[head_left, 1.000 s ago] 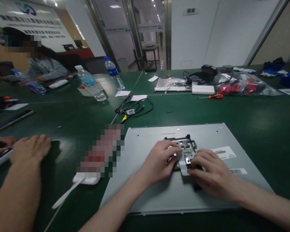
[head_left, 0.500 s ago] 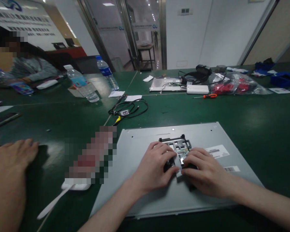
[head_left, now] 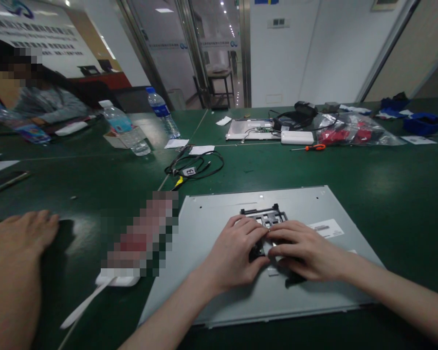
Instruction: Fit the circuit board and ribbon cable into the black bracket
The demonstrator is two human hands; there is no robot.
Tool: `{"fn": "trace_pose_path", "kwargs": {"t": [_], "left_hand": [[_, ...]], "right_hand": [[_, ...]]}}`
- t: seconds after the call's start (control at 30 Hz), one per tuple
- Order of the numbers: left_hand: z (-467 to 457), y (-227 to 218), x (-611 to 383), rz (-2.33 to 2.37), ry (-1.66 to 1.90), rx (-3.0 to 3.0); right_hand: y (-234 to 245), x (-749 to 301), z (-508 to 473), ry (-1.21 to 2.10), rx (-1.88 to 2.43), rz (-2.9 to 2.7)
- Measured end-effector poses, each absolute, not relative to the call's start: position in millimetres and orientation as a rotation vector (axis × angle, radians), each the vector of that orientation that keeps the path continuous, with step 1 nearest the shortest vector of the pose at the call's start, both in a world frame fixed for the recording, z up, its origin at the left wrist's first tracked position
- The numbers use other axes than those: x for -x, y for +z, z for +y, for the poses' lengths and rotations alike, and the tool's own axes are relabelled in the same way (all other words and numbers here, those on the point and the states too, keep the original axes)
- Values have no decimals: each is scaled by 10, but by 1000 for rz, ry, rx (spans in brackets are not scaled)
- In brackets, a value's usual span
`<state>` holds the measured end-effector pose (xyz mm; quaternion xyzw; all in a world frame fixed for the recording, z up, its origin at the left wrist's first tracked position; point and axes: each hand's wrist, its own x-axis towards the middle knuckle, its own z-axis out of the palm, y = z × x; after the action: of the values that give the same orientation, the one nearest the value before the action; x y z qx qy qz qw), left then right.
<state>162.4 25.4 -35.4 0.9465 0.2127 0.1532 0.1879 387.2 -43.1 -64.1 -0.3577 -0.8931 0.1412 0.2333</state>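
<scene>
The framed module [head_left: 273, 217] rests on the metal panel [head_left: 204, 226], about midway between its side edges, upon the worktop [head_left: 277, 167]. The left hand [head_left: 237, 248] and right hand [head_left: 310, 250] curl over it; what they pinch is hidden. Work looks unfinished; I cannot tell what is fastened.

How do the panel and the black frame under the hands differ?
Size: the panel is far larger than the frame.
Look: the panel is plain pale grey, the frame dark with openings.
Visibility: the left hand and right hand cover much of the frame; most of the panel's top shows.
Shared: both are partly hidden by the hands.
</scene>
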Motion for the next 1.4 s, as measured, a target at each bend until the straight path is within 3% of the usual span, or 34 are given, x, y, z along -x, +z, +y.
{"fn": "trace_pose_path", "kwargs": {"t": [1.4], "left_hand": [[252, -407, -1625, 566, 420, -2611]], "right_hand": [[-655, -3871, -503, 425, 1025, -2382]]}}
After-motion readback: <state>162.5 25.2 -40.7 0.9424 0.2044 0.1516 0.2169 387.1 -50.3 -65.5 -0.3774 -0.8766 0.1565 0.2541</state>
